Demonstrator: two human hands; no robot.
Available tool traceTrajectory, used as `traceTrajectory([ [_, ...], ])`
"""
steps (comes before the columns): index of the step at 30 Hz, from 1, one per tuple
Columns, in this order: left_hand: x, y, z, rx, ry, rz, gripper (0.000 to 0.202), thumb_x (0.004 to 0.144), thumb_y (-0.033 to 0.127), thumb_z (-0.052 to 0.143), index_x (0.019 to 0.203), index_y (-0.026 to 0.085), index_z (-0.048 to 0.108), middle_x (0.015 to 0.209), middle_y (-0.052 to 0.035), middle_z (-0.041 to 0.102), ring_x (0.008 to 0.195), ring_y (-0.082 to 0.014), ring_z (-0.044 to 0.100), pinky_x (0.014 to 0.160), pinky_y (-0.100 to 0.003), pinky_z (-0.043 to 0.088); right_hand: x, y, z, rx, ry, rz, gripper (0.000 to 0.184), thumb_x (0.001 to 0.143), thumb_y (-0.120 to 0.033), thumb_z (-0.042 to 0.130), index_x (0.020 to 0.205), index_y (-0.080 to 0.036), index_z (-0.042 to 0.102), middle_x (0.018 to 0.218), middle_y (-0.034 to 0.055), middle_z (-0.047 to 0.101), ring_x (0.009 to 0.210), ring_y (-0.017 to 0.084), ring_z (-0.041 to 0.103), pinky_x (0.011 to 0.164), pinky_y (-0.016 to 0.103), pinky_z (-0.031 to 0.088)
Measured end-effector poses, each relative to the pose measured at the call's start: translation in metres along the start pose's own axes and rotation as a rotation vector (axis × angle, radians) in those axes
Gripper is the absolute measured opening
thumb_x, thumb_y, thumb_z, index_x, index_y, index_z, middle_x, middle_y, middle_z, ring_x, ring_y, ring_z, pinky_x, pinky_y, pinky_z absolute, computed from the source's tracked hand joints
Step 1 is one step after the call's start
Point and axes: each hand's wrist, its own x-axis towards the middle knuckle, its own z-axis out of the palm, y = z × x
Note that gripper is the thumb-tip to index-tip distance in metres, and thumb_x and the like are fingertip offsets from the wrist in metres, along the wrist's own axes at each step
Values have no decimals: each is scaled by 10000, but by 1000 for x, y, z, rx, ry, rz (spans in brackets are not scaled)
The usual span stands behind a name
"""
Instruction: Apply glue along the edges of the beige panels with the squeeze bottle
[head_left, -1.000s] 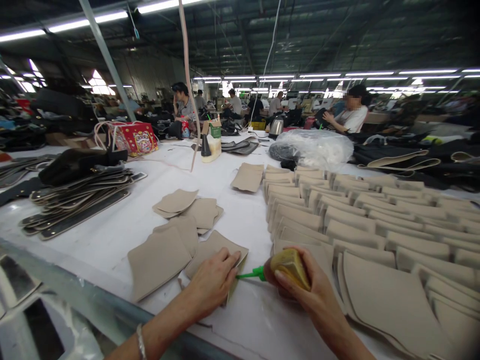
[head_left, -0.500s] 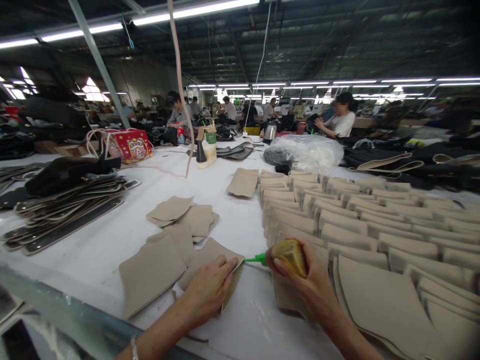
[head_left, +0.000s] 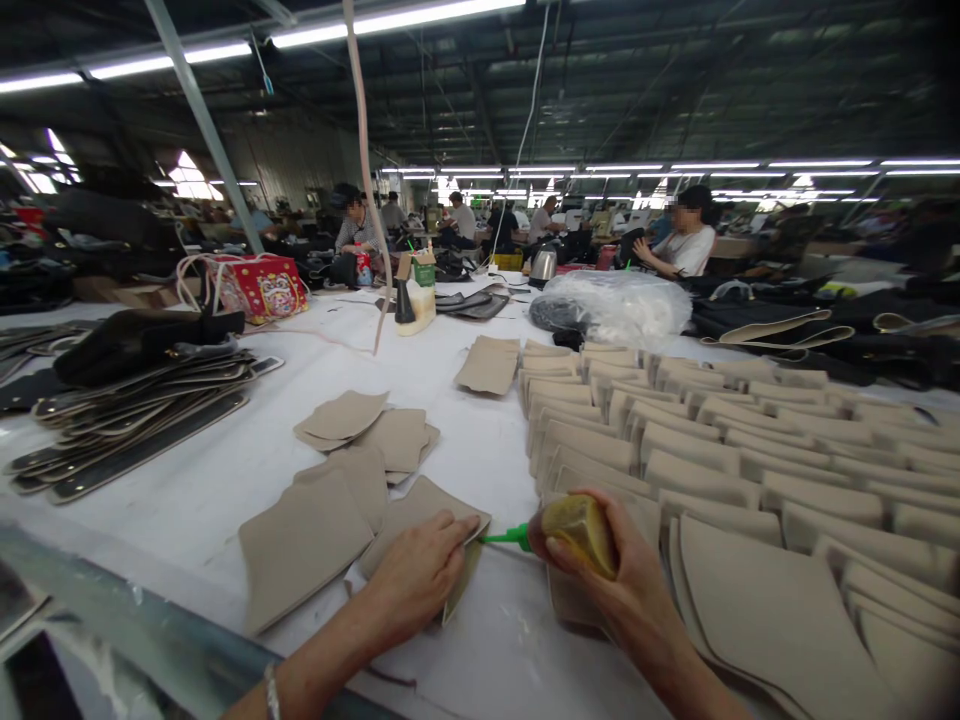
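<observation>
In the head view, my right hand (head_left: 616, 560) is wrapped round a squeeze bottle (head_left: 576, 535) of amber liquid, likely glue, tilted sideways. Its green nozzle (head_left: 506, 537) points left, its tip at the right edge of a beige leather-like piece (head_left: 427, 505). My left hand (head_left: 426, 568) grips that piece near its right corner, fingers on top; the thumb is hidden. A darker underside shows below the fingers. More loose beige pieces (head_left: 307, 545) overlap just left of the hand.
Rows of folded beige pieces (head_left: 690, 450) cover the table's right side. Dark stacked strips (head_left: 150, 430) lie at left. Farther back are a red gift bag (head_left: 262, 288), a glue-stained container (head_left: 420, 305), a kettle (head_left: 543, 265) and a plastic bag (head_left: 622, 305). A cord (head_left: 364, 150) hangs down; people work beyond.
My right hand has shifted slightly down, and the nozzle tip has moved a little down and left along the piece's edge. My left hand stays nearly in place.
</observation>
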Motion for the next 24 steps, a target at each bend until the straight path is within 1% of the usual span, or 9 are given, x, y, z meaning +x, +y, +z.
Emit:
traceTrajectory([
  [4, 0, 0, 0, -5, 7, -3, 430, 908, 217, 296, 1279, 294, 501, 1002, -19, 595, 941, -166, 587, 844, -257, 433, 1, 0, -1, -29, 86, -2, 515, 731, -539, 664, 1103, -225, 495, 924, 37, 627, 830, 258, 583, 745, 376, 446],
  [6, 1, -1, 0, -6, 7, -6, 431, 908, 218, 298, 1282, 290, 500, 1008, -23, 595, 938, -167, 588, 845, -261, 435, 2, 1, -1, -34, 96, 3, 521, 721, -538, 668, 1101, -224, 501, 921, 41, 633, 827, 263, 586, 737, 373, 447],
  [9, 1, -1, 1, -6, 14, -7, 429, 908, 223, 303, 1281, 289, 505, 1005, -25, 596, 929, -170, 592, 852, -269, 438, 0, -1, 0, -6, 38, 31, 524, 710, -533, 675, 1094, -221, 504, 893, 32, 636, 785, 255, 593, 710, 358, 453],
  [12, 0, -2, 4, -7, 35, -9, 427, 910, 227, 307, 1283, 291, 505, 1000, -26, 597, 935, -173, 594, 861, -272, 438, -11, -5, 3, 51, -37, 72, 490, 716, -514, 674, 1071, -217, 517, 867, 22, 646, 771, 248, 605, 699, 335, 455],
  [16, -1, -3, 5, -17, 50, -21, 434, 903, 227, 327, 1299, 282, 496, 1019, -30, 596, 956, -175, 592, 892, -278, 431, -31, -12, 13, 187, -35, 138, 457, 705, -498, 674, 1040, -218, 539, 833, 1, 653, 768, 236, 609, 709, 311, 452],
  [19, -1, -1, 5, -18, 45, -38, 441, 896, 234, 344, 1311, 266, 489, 1043, -37, 593, 980, -180, 588, 911, -284, 425, -40, -14, 16, 252, -50, 179, 457, 697, -509, 665, 1032, -225, 536, 816, -6, 649, 767, 235, 606, 713, 310, 451],
  [21, -1, 0, 5, -15, 41, -48, 444, 894, 233, 346, 1314, 268, 487, 1054, -37, 592, 992, -177, 585, 922, -281, 418, -40, -14, 16, 243, -26, 190, 456, 700, -516, 662, 1028, -228, 530, 829, -4, 647, 790, 238, 603, 726, 311, 446],
  [24, 0, 1, 5, -13, 40, -54, 442, 897, 229, 341, 1311, 276, 487, 1053, -34, 593, 990, -170, 584, 924, -271, 413, -38, -13, 14, 187, 47, 182, 461, 701, -509, 674, 1032, -226, 524, 875, 5, 644, 834, 242, 599, 769, 319, 430],
])
